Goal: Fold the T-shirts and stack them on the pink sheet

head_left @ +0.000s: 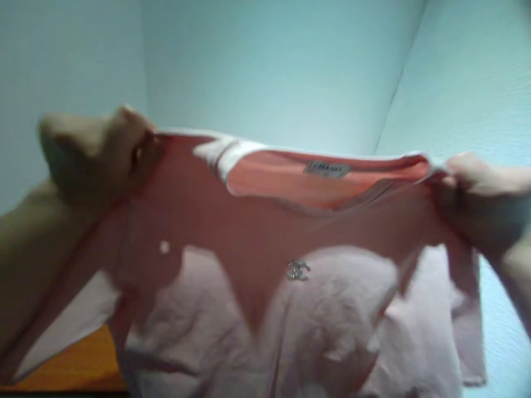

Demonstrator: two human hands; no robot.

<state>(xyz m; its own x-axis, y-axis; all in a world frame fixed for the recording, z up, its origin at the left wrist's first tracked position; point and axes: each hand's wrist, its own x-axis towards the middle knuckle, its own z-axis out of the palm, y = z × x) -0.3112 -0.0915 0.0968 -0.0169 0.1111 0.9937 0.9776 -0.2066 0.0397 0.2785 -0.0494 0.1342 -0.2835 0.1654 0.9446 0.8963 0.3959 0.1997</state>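
Note:
I hold up a pink top by its shoulders, spread out in front of me. My left hand is closed on the left shoulder seam. My right hand is closed on the right shoulder. The neckline faces me, with a grey label inside the collar and a small shiny emblem on the chest. The lower part is paler pink and wrinkled, hanging down with the sleeves. The picture is blurred by motion.
Pale blue walls meet in a corner behind the garment. A strip of orange wooden surface shows at the lower left under the hanging cloth.

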